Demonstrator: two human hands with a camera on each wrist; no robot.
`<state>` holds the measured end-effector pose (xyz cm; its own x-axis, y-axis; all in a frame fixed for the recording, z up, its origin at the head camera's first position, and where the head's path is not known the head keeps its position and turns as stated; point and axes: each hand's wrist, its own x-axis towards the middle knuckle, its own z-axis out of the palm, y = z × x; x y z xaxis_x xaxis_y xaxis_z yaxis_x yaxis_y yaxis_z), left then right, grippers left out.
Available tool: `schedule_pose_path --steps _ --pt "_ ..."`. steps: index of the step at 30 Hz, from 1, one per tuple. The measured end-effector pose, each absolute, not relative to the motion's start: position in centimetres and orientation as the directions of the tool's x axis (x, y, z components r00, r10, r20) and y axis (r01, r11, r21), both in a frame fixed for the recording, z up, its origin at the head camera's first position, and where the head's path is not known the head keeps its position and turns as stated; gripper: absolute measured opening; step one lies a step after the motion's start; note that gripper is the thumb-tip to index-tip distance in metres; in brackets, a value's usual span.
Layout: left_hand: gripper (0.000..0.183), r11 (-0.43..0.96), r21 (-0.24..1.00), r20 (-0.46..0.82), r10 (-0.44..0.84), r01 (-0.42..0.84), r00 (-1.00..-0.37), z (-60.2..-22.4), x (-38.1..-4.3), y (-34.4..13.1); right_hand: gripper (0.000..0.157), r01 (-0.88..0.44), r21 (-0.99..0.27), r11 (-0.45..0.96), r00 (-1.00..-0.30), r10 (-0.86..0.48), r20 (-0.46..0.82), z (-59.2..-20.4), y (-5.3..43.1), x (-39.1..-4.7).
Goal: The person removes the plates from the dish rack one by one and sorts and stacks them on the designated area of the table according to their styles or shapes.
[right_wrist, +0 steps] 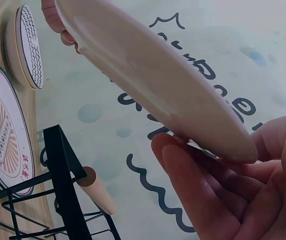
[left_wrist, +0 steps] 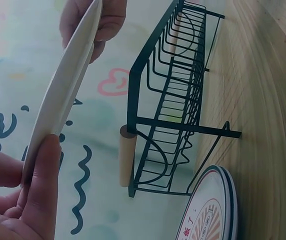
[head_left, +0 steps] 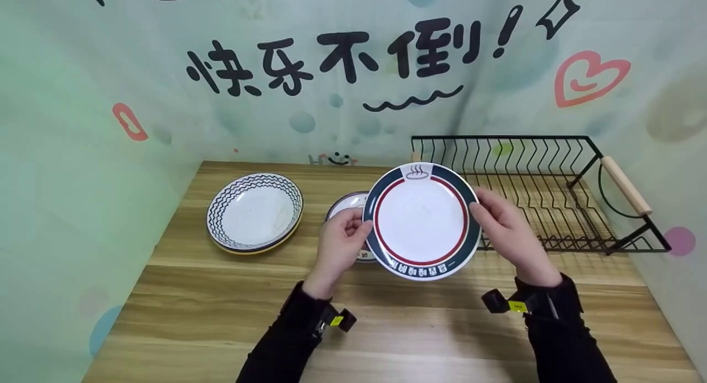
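Note:
A round white plate (head_left: 422,223) with a dark green rim band and a red ring is held up above the table, its face toward the head camera. My left hand (head_left: 343,239) pinches its left edge between thumb and fingers. At the opposite edge my right hand (head_left: 511,231) grips the rim, thumb on the front and fingers behind. The right wrist view shows the plate's plain white underside (right_wrist: 158,75). Partly hidden behind it, printed plates (left_wrist: 208,210) lie stacked on the table.
A black wire dish rack (head_left: 541,200) with wooden handles (head_left: 626,185) stands at the back right. Stacked bowls (head_left: 255,211), the top one with a wavy black pattern, sit at the back left. A printed cloth (head_left: 331,117) hangs behind the wooden table (head_left: 221,316).

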<state>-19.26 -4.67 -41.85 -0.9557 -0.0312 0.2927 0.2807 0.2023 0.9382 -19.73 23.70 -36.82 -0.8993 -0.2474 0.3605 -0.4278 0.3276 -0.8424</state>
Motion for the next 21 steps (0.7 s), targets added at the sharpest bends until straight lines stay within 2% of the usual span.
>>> schedule_pose_path --steps 10,16,21 --pt "0.018 0.174 0.923 0.356 -0.041 0.344 -0.934 -41.8 -19.1 -5.5 0.033 -0.437 -0.844 0.310 -0.895 -0.237 0.377 -36.7 23.5 -19.6" --pt "0.018 0.179 0.928 0.342 -0.060 0.327 -0.938 -41.7 -19.2 -6.1 0.033 -0.494 -0.825 0.272 -0.866 -0.240 0.439 -37.1 23.5 -19.6" --pt "0.017 0.176 0.935 0.326 -0.075 0.309 -0.942 -41.8 -19.1 -6.6 0.033 -0.533 -0.783 0.321 -0.846 -0.238 0.477 -37.4 23.7 -19.4"
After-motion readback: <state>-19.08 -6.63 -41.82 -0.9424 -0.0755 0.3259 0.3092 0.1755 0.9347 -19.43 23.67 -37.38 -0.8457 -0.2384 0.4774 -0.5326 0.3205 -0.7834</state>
